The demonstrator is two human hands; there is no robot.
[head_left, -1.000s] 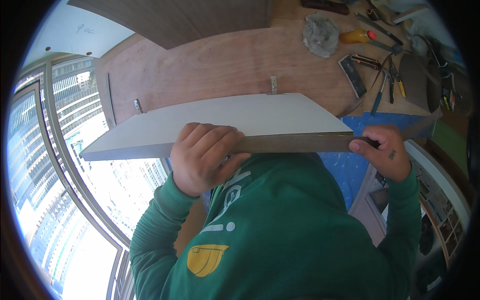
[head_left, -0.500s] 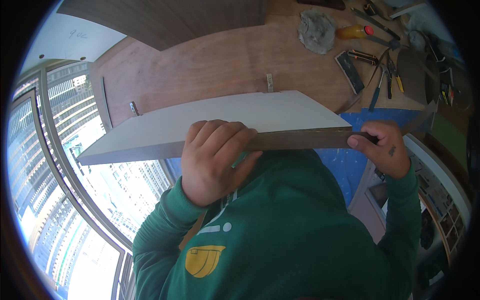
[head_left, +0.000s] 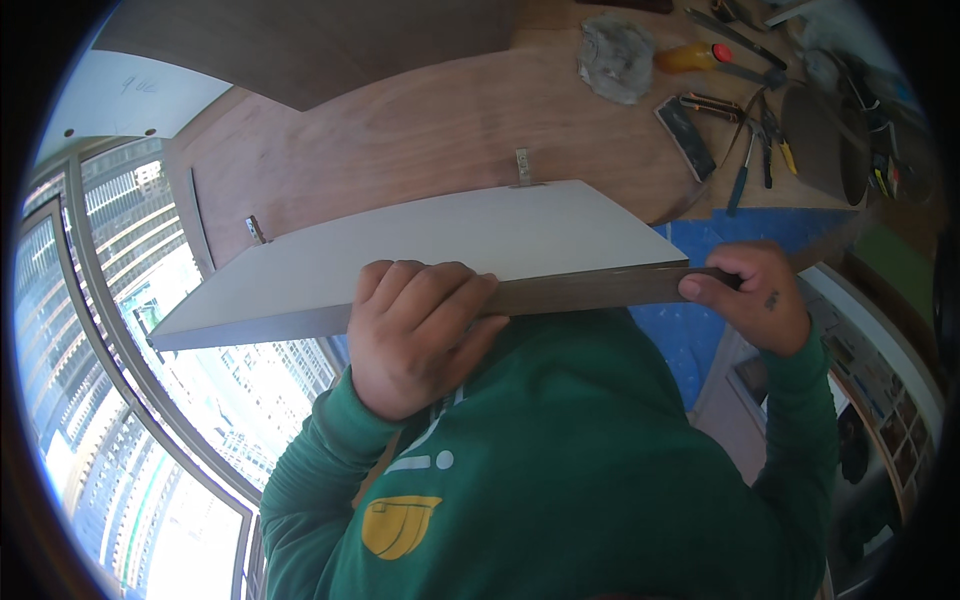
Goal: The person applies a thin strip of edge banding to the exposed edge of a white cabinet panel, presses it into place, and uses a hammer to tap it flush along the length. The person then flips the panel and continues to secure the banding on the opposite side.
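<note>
A white panel lies across in front of me, with a brown wood-grain edge banding strip along its near edge. My left hand is closed over that edge, fingers on top and thumb lower down against the strip. At the panel's right corner, my right hand pinches the strip between thumb and fingers. Beyond this hand the strip's loose tail runs on to the right, blurred. Two metal hinges, one on the left and one further right, stick out from the panel's far side.
On the plywood worktop lie a grey rag, an orange bottle, a dark sanding block and pliers. A dark wood-grain board stands at the back. Windows fill the left side.
The whole view has shifted slightly. My left thumb has drawn closer to its fingers at the panel's edge. The right hand keeps its pinch on the strip.
</note>
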